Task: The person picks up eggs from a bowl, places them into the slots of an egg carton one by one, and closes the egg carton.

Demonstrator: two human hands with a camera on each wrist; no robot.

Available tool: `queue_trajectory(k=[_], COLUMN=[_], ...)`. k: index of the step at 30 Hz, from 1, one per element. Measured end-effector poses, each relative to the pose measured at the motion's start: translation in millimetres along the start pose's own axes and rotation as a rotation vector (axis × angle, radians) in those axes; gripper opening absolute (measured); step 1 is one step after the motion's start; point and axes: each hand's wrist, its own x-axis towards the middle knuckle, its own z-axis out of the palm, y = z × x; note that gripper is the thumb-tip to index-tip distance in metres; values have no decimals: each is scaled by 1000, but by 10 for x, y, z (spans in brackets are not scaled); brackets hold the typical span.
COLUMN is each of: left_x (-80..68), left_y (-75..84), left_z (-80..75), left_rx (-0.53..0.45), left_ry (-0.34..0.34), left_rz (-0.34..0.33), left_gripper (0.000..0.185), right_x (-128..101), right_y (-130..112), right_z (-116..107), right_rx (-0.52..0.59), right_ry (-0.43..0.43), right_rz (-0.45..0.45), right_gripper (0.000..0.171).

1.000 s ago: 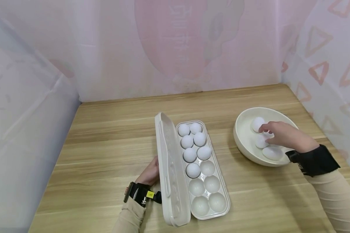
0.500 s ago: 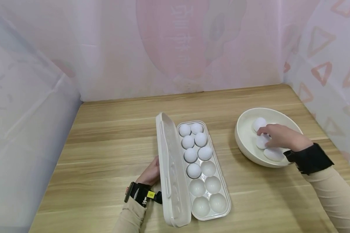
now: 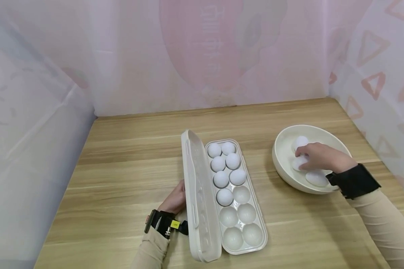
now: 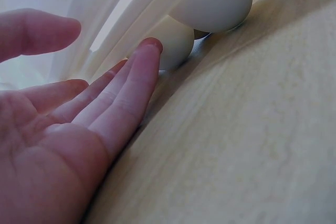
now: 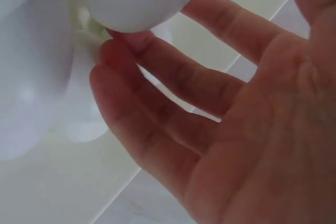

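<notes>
A cream egg carton (image 3: 257, 216) stands on the wooden table with its lid (image 3: 192, 198) raised. White eggs (image 3: 218, 163) fill its far cups, while the near cups show their hollow floors. My left hand (image 3: 173, 198) is behind the lid; in the left wrist view its straight fingers (image 4: 126, 95) touch the carton's side. On the right, my right hand (image 3: 323, 156) reaches into a cream bowl (image 3: 284, 173), its fingers curled against an egg (image 3: 299, 163). That egg is partly covered by the hand; the thumb's contact is hidden in the right wrist view.
Other eggs lie in the bowl, one behind the hand (image 3: 301, 141) and one in front (image 3: 317, 178). Patterned sheets hang behind the table (image 3: 128, 149) and along both sides. Bare tabletop lies between carton and bowl.
My right hand has shifted slightly left within the bowl and the egg at its fingers has moved left too. My left hand and the carton keep their places.
</notes>
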Motion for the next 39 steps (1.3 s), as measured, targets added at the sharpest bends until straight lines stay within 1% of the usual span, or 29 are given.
queue_trajectory(k=[5, 9, 14, 22, 30, 33, 36, 39], left_x=[0, -7, -10, -11, -10, -8, -5, -1], left_y=[10, 9, 7, 2, -11, -12, -6, 10], left_z=[27, 37, 42, 33, 16, 12, 12, 22], left_rx=[-5, -3, -6, 2, 4, -3, 11, 18], left_ry=[32, 36, 40, 55, 57, 61, 71, 80], left_rz=[-63, -59, -50, -59, -55, -63, -78, -97], left_gripper=[19, 23, 20, 19, 22, 21, 20, 23], right_x=[-7, -14, -30, -85, -184, -220, -253, -281], right_y=[-20, -43, -100, -248, -410, -467, -524, -585], right_z=[7, 15, -9, -106, -193, -221, -245, -262], right_rx=[22, 11, -35, -41, -60, -72, -83, -95], right_ry=[-14, -2, 40, 71, 146, 171, 195, 220], right_rz=[23, 6, -41, -32, -56, -70, -79, -99], right_gripper=[27, 28, 32, 35, 35, 35, 35, 36])
